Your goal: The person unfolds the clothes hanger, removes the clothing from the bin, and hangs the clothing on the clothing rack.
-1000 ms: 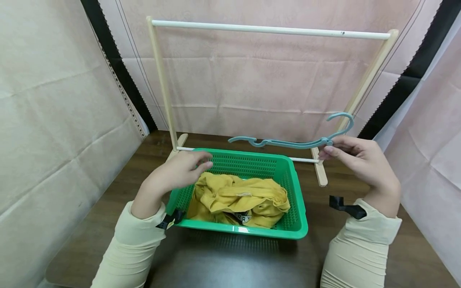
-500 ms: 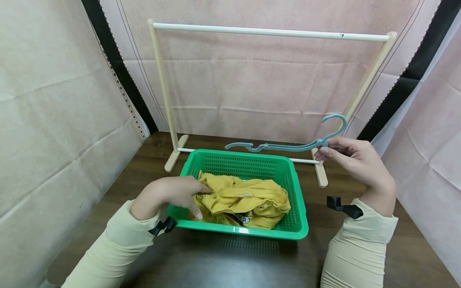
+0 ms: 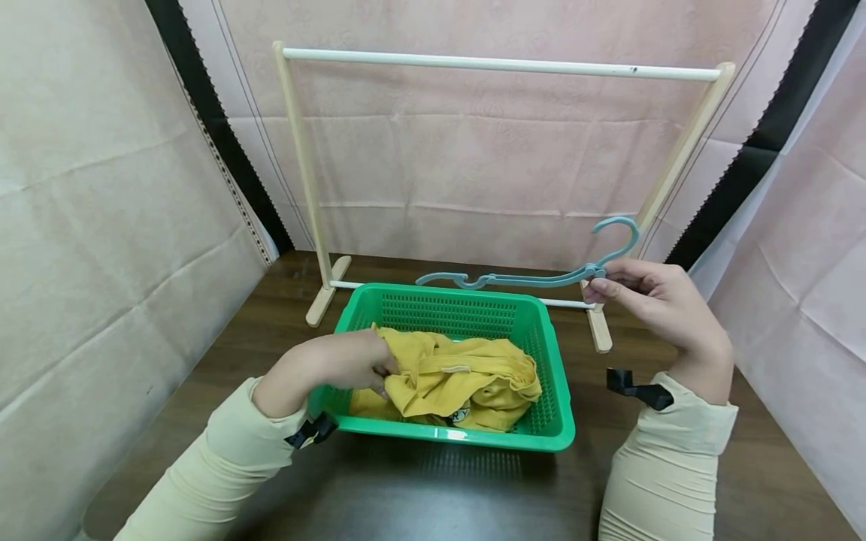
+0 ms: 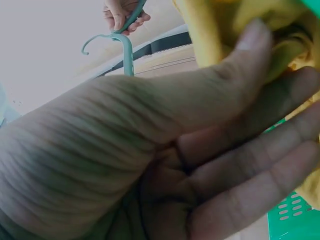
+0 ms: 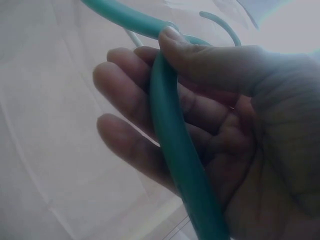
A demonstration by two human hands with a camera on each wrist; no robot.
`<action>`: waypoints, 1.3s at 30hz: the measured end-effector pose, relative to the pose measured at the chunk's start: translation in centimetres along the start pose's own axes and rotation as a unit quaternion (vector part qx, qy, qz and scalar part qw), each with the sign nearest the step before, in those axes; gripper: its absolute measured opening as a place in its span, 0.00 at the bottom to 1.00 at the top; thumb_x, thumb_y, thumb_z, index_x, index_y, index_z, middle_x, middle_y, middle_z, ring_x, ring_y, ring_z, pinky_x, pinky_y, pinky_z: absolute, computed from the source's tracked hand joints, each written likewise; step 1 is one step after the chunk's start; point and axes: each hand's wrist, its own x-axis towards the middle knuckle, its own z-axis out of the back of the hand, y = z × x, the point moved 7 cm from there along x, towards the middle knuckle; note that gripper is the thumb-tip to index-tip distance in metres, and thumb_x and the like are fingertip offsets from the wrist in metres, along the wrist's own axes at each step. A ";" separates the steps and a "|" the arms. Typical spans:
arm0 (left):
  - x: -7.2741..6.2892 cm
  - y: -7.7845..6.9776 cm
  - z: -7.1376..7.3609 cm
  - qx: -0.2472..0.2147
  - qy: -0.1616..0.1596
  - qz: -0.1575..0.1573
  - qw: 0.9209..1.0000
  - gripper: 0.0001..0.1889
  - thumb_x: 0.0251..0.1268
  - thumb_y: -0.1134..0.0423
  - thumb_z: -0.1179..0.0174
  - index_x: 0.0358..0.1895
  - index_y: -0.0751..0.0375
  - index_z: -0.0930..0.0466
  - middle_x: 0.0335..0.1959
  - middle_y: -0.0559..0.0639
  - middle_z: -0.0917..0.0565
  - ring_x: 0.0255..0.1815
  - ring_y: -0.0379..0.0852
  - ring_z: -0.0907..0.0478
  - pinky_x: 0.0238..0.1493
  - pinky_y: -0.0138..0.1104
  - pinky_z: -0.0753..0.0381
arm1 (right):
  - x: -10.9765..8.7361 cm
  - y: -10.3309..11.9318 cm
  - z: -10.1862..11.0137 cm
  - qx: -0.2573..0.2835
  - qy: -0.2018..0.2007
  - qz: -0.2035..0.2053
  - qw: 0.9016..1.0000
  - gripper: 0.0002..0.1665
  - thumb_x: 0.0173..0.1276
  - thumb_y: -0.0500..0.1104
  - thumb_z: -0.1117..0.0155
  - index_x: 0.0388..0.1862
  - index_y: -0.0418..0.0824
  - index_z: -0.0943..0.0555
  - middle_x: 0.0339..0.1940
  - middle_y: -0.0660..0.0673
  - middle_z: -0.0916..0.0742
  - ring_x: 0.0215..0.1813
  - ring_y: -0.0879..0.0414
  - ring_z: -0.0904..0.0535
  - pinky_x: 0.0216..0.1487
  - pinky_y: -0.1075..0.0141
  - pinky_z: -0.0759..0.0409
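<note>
A yellow garment (image 3: 467, 372), crumpled, lies in a green plastic basket (image 3: 564, 421). My left hand (image 3: 355, 364) reaches into the basket's left side and pinches a fold of the cloth between thumb and fingers; some fingertips are hidden by it. In the left wrist view the thumb presses on the yellow garment (image 4: 215, 30). My right hand (image 3: 666, 300) holds a blue clothes hanger (image 3: 521, 281) by its neck, above and behind the basket's right corner. The hanger's hook points up. From the right wrist, the thumb lies over the hanger (image 5: 172, 125) where its arms meet.
Behind the basket stands a rack with a white top bar (image 3: 501, 64) and wooden posts (image 3: 300, 150). Its foot (image 3: 598, 329) rests on the dark wooden table (image 3: 433, 496). Pale cloth walls (image 3: 135, 225) close in the sides and back.
My left hand has come down into the basket and taken hold of the garment's left part, shifting a fold over the printed label. My right hand with the hanger has drifted slightly left.
</note>
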 end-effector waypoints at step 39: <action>-0.4 -0.2 10.0 0.020 -0.334 0.087 0.938 0.13 0.76 0.65 0.47 0.48 0.52 0.11 0.25 0.43 0.15 0.12 0.41 0.37 0.27 0.36 0.35 | 0.0 1.1 0.2 0.082 -0.034 0.077 0.993 0.14 0.64 0.17 0.41 0.43 0.27 0.16 0.33 0.34 0.12 0.35 0.57 0.13 0.39 0.72 0.17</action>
